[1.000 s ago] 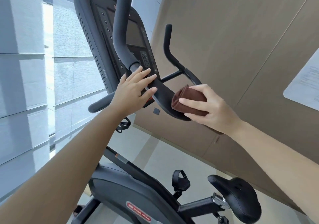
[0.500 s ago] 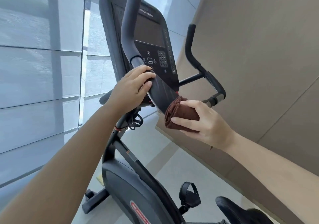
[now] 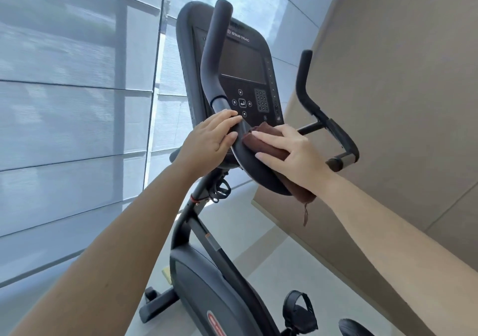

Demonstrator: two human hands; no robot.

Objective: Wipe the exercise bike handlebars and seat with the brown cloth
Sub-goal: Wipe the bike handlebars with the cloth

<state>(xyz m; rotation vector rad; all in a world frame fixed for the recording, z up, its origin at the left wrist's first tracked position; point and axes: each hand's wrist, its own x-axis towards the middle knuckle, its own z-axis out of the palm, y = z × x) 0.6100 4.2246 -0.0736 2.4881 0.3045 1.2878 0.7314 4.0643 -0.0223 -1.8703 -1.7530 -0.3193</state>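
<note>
The black exercise bike's left handlebar rises in front of the console and curves down into a wide lower section. My left hand grips this bar just below its bend, fingers over the top and thumb beside it. My right hand holds the folded brown cloth against the curved lower section, close to my left hand. The cloth's tail and tag hang below my wrist. The right handlebar stands untouched behind. Only the tip of the black seat shows at the bottom edge.
Grey window blinds fill the left side and a tan wall panel stands close on the right. Below are the bike's frame housing, a strapped pedal and pale floor tiles.
My right hand has slid the cloth up along the curved bar toward my left hand. My left hand keeps its place on the bar. My view has tilted to face the console.
</note>
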